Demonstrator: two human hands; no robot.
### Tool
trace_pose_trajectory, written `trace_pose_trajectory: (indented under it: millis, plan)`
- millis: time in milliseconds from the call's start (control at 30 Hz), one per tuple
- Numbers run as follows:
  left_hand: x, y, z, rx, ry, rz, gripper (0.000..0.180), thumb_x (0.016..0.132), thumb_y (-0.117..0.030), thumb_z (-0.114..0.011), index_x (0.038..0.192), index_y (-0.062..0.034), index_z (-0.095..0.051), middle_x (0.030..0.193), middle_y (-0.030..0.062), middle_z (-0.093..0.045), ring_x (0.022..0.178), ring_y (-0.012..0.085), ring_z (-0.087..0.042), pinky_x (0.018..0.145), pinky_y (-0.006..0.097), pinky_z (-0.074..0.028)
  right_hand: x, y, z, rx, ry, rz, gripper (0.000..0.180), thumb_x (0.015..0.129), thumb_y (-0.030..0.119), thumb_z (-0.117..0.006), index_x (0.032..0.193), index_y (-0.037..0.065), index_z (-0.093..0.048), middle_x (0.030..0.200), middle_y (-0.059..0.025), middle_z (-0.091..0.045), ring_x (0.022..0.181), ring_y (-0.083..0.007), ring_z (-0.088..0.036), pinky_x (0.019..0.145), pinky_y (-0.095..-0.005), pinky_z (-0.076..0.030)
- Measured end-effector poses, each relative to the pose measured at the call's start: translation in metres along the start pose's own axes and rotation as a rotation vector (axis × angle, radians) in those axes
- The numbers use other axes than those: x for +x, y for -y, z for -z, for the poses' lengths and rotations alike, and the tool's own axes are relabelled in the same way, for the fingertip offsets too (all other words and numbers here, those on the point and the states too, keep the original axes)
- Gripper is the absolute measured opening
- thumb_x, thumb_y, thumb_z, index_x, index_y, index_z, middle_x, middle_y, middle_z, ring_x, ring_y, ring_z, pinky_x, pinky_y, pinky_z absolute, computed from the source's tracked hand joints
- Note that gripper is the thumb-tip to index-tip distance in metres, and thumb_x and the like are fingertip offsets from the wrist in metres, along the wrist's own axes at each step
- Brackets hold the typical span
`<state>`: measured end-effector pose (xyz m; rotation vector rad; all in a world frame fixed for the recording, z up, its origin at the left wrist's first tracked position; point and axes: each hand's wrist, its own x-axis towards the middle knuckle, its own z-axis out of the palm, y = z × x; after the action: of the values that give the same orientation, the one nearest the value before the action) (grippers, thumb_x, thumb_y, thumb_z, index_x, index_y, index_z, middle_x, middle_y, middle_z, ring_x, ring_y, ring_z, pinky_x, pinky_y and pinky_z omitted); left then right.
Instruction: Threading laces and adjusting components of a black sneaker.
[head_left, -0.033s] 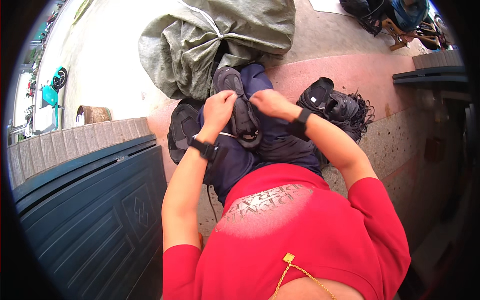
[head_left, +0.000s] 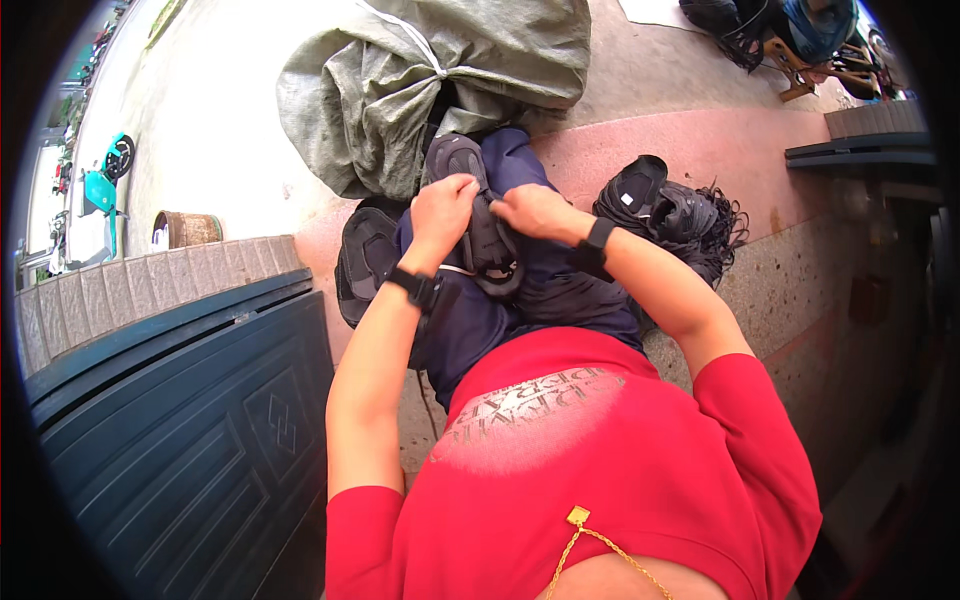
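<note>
A black shoe (head_left: 490, 245) lies lengthwise across my lap, on the dark blue trousers (head_left: 512, 160). My left hand (head_left: 442, 212) is over its left side, fingers pinched together. From the right, my right hand (head_left: 538, 212) reaches to the middle of the same shoe with its fingers closed. The fingertips of both hands stay a little apart. Whatever they pinch is too small to make out. Another black shoe piece (head_left: 368, 255) rests beside my left leg. To the right of my legs sits a pile of black shoes (head_left: 685, 220) with loose laces.
A big grey-green sack (head_left: 350, 110), tied with white cord, stands just beyond my knees. A dark blue panelled door (head_left: 190, 430) is at the left, near a brown bucket (head_left: 188, 229). Farther off are a turquoise scooter (head_left: 100, 190) and a wooden stool (head_left: 795, 75) at the back right.
Both hands have shifted slightly, and their fingertips are a little closer together over the shoe. The shoe, the sack and the pile have stayed in place.
</note>
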<state>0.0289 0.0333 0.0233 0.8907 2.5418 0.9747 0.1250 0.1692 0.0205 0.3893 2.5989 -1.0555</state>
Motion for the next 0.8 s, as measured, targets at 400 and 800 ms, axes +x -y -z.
trace_pose_trajectory:
  millis: [400, 800]
  plan:
    - [0.02, 0.019, 0.003, 0.073, 0.189, 0.061, 0.023, 0.078, -0.027, -0.053, 0.088, -0.011, -0.065, 0.077, 0.0116, -0.063, 0.077, 0.0277, -0.06, 0.07, 0.036, -0.045, -0.04, -0.041, 0.021, 0.095, -0.275, -0.003, 0.027, 0.083, 0.029, -0.048, 0.088, 0.005, -0.06, 0.079, -0.0191, -0.06, 0.077, -0.0363, -0.058, 0.066, -0.0421, -0.046]
    - [-0.014, 0.043, 0.011, 0.302, 0.035, -0.027, 0.019, 0.079, -0.026, -0.054, 0.083, -0.0107, -0.065, 0.079, 0.014, -0.06, 0.08, 0.0309, -0.055, 0.067, 0.041, -0.044, 0.051, 0.01, -0.015, -0.124, -0.102, 0.383, 0.019, 0.078, 0.021, -0.056, 0.089, 0.006, -0.05, 0.073, -0.0174, -0.06, 0.072, -0.0362, -0.058, 0.062, -0.0446, -0.044]
